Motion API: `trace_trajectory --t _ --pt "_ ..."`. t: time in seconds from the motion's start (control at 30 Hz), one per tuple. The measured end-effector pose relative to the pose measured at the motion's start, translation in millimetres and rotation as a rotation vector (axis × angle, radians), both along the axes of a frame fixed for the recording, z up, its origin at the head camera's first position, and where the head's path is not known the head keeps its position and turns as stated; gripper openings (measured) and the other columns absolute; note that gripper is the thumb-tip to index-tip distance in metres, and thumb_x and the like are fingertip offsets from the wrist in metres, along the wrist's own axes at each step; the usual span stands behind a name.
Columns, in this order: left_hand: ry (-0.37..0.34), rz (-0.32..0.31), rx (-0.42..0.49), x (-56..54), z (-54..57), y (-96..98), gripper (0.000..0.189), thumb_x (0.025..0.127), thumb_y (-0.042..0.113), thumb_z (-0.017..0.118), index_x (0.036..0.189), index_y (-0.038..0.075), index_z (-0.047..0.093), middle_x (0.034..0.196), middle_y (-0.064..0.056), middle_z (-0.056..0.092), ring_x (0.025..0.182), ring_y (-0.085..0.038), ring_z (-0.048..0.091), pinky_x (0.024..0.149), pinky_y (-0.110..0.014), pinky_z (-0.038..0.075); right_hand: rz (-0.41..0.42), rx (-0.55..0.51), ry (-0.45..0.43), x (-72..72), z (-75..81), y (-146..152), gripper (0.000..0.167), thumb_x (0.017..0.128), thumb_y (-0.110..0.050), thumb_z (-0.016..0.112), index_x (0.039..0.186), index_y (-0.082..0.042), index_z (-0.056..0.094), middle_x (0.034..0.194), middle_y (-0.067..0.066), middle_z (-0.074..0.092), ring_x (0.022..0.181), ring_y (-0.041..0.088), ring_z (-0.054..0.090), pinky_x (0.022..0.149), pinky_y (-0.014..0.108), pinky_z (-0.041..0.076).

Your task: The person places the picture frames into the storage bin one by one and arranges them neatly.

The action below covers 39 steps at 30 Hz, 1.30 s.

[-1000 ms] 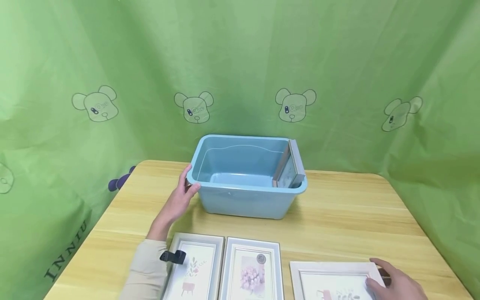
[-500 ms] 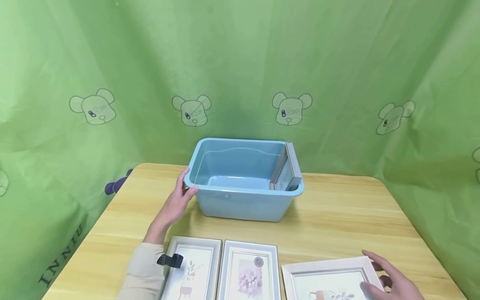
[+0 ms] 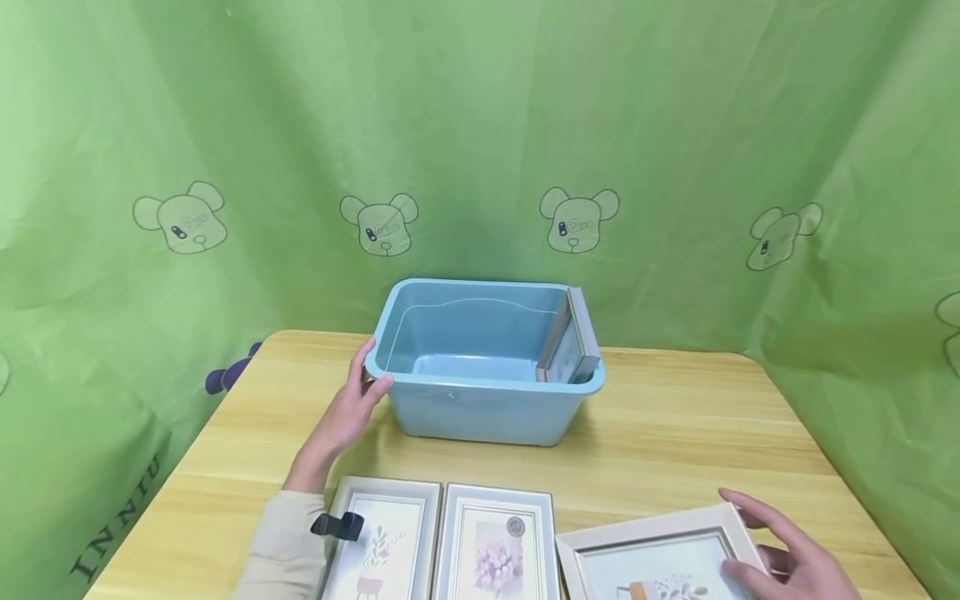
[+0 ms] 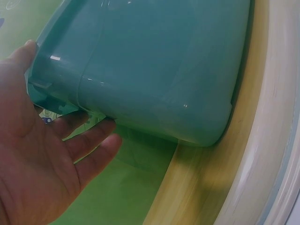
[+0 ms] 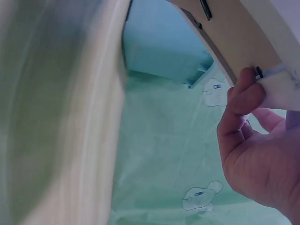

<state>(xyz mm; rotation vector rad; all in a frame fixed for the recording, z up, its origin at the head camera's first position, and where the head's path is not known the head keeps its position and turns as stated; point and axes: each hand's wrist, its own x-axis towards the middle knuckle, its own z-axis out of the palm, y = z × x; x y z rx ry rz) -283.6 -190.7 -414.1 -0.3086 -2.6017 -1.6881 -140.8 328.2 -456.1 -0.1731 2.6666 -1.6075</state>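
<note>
My left hand [image 3: 351, 410] grips the left rim of a blue plastic tub [image 3: 480, 412], thumb at the front and fingers along the outer side. In the left wrist view the fingers [image 4: 89, 140] reach under the rim. At the lower right my right hand [image 3: 798, 554] holds a white picture frame [image 3: 660, 527] by its right edge. The frame shows a potted plant print and is tilted, lifted from the table. Its brown backing [image 5: 239, 37] with black clips shows in the right wrist view, fingertips pressing the back edge. Another picture frame [image 3: 585, 337] leans upright inside the tub's right end.
Two white picture frames, one with a plant print [image 3: 382, 542] and one with pink flowers [image 3: 498, 542], lie side by side in front of the tub. The wooden table [image 3: 697, 417] ends at a green curtain [image 3: 480, 125]. A purple object [image 3: 225, 375] sticks out beyond the left edge.
The right hand has raised and tilted its picture frame, shifting it slightly left. The left hand keeps its grip on the tub. The head view has moved slightly.
</note>
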Motion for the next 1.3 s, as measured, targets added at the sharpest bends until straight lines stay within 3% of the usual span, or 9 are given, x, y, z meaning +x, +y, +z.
trace_trajectory --t 0.17,0.27,0.5,0.57,0.77,0.93,1.03,1.17,1.3 --pt "-0.002 -0.005 -0.004 1.2 1.1 0.5 0.071 0.103 0.033 0.044 0.156 0.017 -0.001 0.159 -0.026 0.016 0.144 -0.041 0.026 0.118 -0.049 0.027 0.061 -0.137 0.037 5.0 5.6 -2 0.075 0.085 0.015 0.059 0.149 -0.015 0.036 0.118 -0.021 0.048 0.081 0.012 0.071 0.052 0.043 0.059" --pt "0.005 -0.006 0.003 0.2 -1.6 -0.2 0.072 0.103 0.033 0.045 0.156 0.017 -0.001 0.159 -0.027 0.015 0.144 -0.041 0.026 0.118 -0.05 0.027 0.073 -0.162 0.091 6.8 4.7 -5 0.075 0.084 0.018 0.06 0.149 -0.011 0.036 0.118 -0.018 0.048 0.08 0.013 0.072 0.05 0.043 0.059" --pt "0.023 0.008 0.01 -14.5 -29.4 -7.0 0.072 0.102 0.039 0.045 0.156 0.028 -0.001 0.16 -0.023 0.016 0.145 -0.038 0.027 0.117 -0.049 0.027 0.125 -0.116 0.258 6.3 -3.8 -9 0.078 0.077 0.026 0.061 0.146 -0.002 0.036 0.115 -0.014 0.052 0.081 0.009 0.072 0.046 0.04 0.059" --pt "0.036 0.006 0.02 -16.5 -33.5 -7.3 0.072 0.102 0.04 0.045 0.156 0.029 -0.001 0.16 -0.022 0.017 0.145 -0.037 0.027 0.117 -0.048 0.028 0.137 -0.11 0.268 5.8 -5.8 -8 0.079 0.077 0.025 0.061 0.146 -0.004 0.037 0.114 -0.015 0.053 0.081 0.008 0.072 0.047 0.038 0.059" --pt "0.051 -0.002 0.044 -17.4 -35.0 -7.1 0.073 0.102 0.038 0.046 0.156 0.025 0.0 0.16 -0.023 0.018 0.145 -0.037 0.027 0.118 -0.048 0.026 0.217 -0.224 0.235 1.2 -9.7 -3 0.08 0.078 0.027 0.058 0.147 -0.009 0.039 0.114 -0.014 0.051 0.079 0.01 0.071 0.049 0.036 0.059" --pt "0.056 0.004 0.034 -16.1 -35.2 -6.6 0.072 0.102 0.039 0.047 0.156 0.026 0.001 0.16 -0.022 0.019 0.145 -0.037 0.028 0.118 -0.048 0.026 0.205 -0.087 0.239 1.2 -7.1 -2 0.079 0.08 0.022 0.061 0.147 -0.015 0.04 0.114 -0.021 0.049 0.077 0.007 0.069 0.052 0.03 0.058" --pt "0.051 0.003 0.039 -15.5 -35.5 -6.0 0.072 0.101 0.04 0.047 0.156 0.028 0.001 0.16 -0.021 0.019 0.145 -0.036 0.028 0.118 -0.048 0.027 0.185 -0.046 0.261 3.0 -0.2 -9 0.077 0.079 0.021 0.063 0.146 -0.011 0.041 0.115 -0.02 0.051 0.08 0.007 0.069 0.052 0.03 0.058" --pt "0.05 0.003 0.037 -16.0 -36.5 -6.4 0.073 0.101 0.041 0.046 0.156 0.028 0.0 0.16 -0.022 0.019 0.144 -0.037 0.029 0.116 -0.049 0.03 0.101 0.038 0.331 8.1 19.5 -28 0.074 0.075 0.019 0.068 0.141 -0.003 0.045 0.113 -0.019 0.053 0.078 0.004 0.069 0.047 0.03 0.058" --pt "0.047 0.006 0.034 -15.7 -36.4 -6.5 0.073 0.102 0.039 0.046 0.156 0.028 0.0 0.16 -0.022 0.019 0.144 -0.038 0.029 0.116 -0.049 0.03 0.029 0.185 0.433 9.3 43.6 -40 0.077 0.069 0.018 0.072 0.139 -0.004 0.049 0.109 -0.022 0.053 0.074 -0.002 0.065 0.046 0.022 0.055"
